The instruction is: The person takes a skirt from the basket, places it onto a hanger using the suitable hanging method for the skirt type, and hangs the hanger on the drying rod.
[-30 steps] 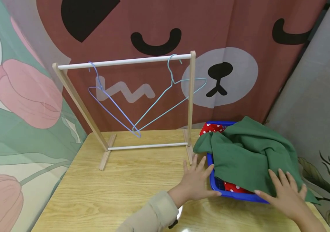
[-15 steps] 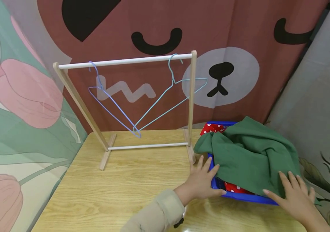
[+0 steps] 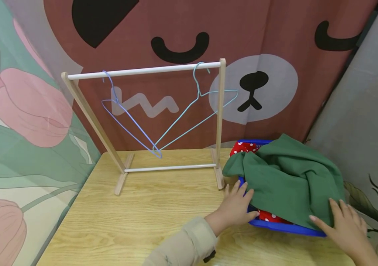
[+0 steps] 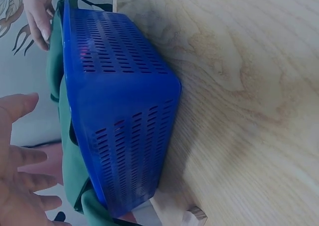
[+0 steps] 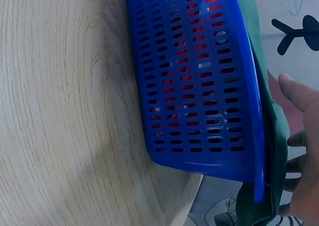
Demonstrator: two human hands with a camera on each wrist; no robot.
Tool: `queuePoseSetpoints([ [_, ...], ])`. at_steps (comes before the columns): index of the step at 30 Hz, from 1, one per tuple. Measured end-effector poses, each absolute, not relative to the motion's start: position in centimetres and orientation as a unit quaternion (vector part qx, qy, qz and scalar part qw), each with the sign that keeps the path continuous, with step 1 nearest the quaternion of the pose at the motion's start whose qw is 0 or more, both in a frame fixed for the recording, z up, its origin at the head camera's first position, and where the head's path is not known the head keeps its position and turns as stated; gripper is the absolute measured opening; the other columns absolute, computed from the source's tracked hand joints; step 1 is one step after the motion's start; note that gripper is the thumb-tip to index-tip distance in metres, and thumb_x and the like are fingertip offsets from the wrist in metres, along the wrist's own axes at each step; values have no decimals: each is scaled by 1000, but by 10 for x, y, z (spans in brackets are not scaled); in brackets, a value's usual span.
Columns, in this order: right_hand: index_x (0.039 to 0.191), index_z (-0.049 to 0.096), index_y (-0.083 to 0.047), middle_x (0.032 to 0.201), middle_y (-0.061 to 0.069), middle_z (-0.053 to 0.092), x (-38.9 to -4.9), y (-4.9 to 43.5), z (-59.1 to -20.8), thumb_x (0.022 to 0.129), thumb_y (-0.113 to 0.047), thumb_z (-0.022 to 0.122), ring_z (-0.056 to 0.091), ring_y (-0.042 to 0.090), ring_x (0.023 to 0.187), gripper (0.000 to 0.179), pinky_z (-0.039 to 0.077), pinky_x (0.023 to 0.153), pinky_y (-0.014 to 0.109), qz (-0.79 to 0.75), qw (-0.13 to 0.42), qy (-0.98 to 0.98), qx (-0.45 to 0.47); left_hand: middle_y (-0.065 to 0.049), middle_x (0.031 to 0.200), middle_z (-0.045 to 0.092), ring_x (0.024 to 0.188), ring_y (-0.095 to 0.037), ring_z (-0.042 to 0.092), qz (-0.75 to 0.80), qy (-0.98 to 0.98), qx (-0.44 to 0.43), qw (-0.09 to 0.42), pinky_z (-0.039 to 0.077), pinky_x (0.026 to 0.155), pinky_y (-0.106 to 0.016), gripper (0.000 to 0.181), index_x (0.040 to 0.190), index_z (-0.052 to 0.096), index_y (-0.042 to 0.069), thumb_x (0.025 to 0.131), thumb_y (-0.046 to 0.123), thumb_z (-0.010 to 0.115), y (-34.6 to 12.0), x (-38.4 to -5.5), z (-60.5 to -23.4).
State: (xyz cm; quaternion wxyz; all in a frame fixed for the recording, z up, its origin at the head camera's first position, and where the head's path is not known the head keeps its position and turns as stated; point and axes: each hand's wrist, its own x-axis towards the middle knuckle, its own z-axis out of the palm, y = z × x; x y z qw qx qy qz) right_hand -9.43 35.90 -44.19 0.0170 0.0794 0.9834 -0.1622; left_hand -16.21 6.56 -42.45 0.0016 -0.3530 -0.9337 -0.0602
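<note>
A blue plastic basket (image 3: 285,226) with slotted walls stands at the table's right side. Over it is draped a green cloth (image 3: 282,181), its folds hiding most of the contents. Red fabric with white dots (image 3: 270,217) peeks out at the front and back left corner. My left hand (image 3: 233,208) is at the basket's front left corner, fingers spread, holding nothing. At the cloth's front right edge, my right hand (image 3: 350,227) has its fingers extended over the fabric; whether they touch it I cannot tell. The left wrist view shows the basket's slotted wall (image 4: 124,111) beside the spread fingers.
Left of the basket stands a wooden rack (image 3: 220,111) with a white top bar. A purple hanger (image 3: 130,118) and a light blue hanger (image 3: 182,114) hang from it. Printed curtains (image 3: 182,22) close off the back and sides of the wooden table (image 3: 136,214).
Both hands have shifted to the right, the right hand farther. The left hand now overlaps the basket's left corner more. The cloth, rack and hangers look nearly unchanged.
</note>
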Motion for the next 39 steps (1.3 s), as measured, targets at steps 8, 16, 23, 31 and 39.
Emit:
queuePoseSetpoints([
  [8,122,15,24,111,47,20,-95,366,-445,84,-51,43,21,58,99,88,22,71,66,-164,-21,983,75,-2,134,32,125,-22,22,-61,-929,-364,18,25,96,-43,56,128,39,19,82,48,49,72,-163,-428],
  [16,121,7,27,109,48,21,-95,367,-442,86,-46,42,24,59,95,88,26,76,62,-216,-5,972,90,-5,128,40,120,-19,32,-76,-918,-385,52,27,97,-33,49,123,45,16,82,40,54,78,-163,-434],
  [23,120,14,26,110,46,23,-97,364,-441,83,-48,46,27,58,97,89,30,77,60,-208,24,961,180,-5,122,47,114,-15,40,-68,-908,-408,72,29,94,-22,42,118,49,13,83,34,56,81,-163,-437],
  [31,118,26,20,110,41,31,-98,365,-441,81,-44,51,36,53,94,78,36,75,55,-185,64,944,267,-3,114,52,108,-13,45,-46,-893,-433,112,31,92,-20,35,111,54,12,82,31,57,84,-166,-444],
  [39,119,27,20,111,40,33,-100,361,-440,82,-38,53,40,50,91,73,38,72,52,-164,87,934,304,2,107,55,103,-10,48,-36,-883,-448,134,33,89,-17,27,103,57,13,80,28,60,84,-172,-449],
])
